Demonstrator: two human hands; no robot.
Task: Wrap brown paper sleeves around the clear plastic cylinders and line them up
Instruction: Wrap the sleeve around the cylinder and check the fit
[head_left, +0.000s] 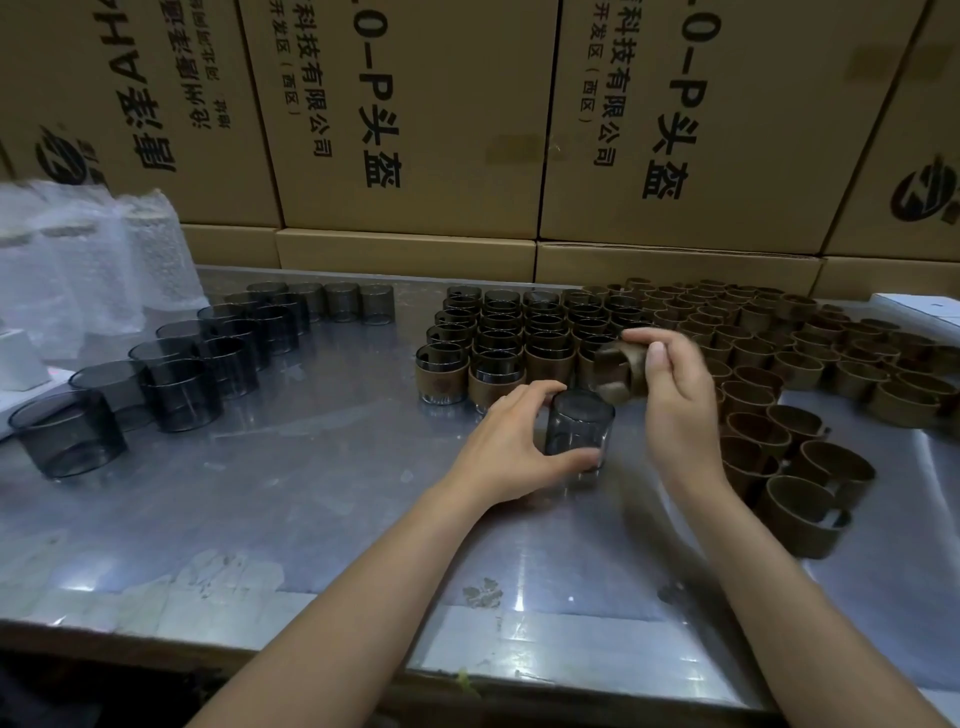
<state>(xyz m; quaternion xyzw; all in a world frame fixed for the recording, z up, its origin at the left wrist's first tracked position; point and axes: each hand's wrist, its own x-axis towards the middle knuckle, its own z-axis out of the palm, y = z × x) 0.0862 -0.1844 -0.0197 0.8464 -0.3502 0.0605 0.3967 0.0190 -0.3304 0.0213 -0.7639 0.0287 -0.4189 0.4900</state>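
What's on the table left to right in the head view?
Bubble wrap → bare cylinders → sleeved cylinders → left hand gripping a cylinder → right hand holding a sleeve → loose sleeves.

Cylinders (171, 374) left, sleeves (810, 395) right

The bench (322, 499) is dull silver-grey steel with pale scuffs and white glare patches. The bare cylinders (176, 384) at centre left are smoky grey and see-through. The sleeves (810, 467) at right are plain brown, as are those on the wrapped cylinders (498, 353) at upper centre. The cartons (415, 119) along the top are tan with black printed characters. The bubble wrap (78, 260) at upper left is milky white.
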